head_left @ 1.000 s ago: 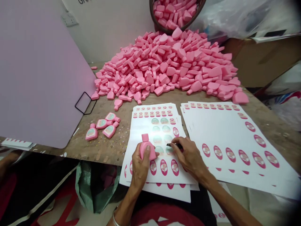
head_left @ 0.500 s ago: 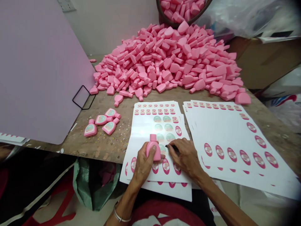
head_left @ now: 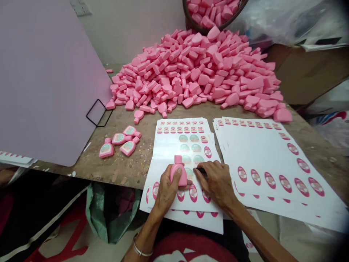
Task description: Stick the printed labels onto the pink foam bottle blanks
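Note:
My left hand (head_left: 167, 187) grips a small pink toy bottle (head_left: 178, 176) with its cap end up and its plain face towards me. Beneath it lies a sticker sheet (head_left: 166, 154) printed with green oval and pink oval labels. A thin black tool (head_left: 201, 170) is pinched in my right hand (head_left: 219, 182); its tip touches or hovers at the edge of a green label (head_left: 189, 173) just right of the bottle. What kind of tool it is stays partly hidden by the fingers. Several labelled bottles (head_left: 106, 149) lie at left on the table.
A large heap of pink bottles (head_left: 191, 69) covers the back of the table (head_left: 122, 171), below a full basket (head_left: 188, 20). More sticker sheets (head_left: 253, 149) lie at right. A pink board (head_left: 51, 80) with a black wire stand (head_left: 99, 113) rises at left. A green sack (head_left: 95, 218) hangs below the table edge.
The whole view has shifted slightly. More of the black tool shows between my right fingers, its tip still at the green label. My left hand keeps the bottle in the same place.

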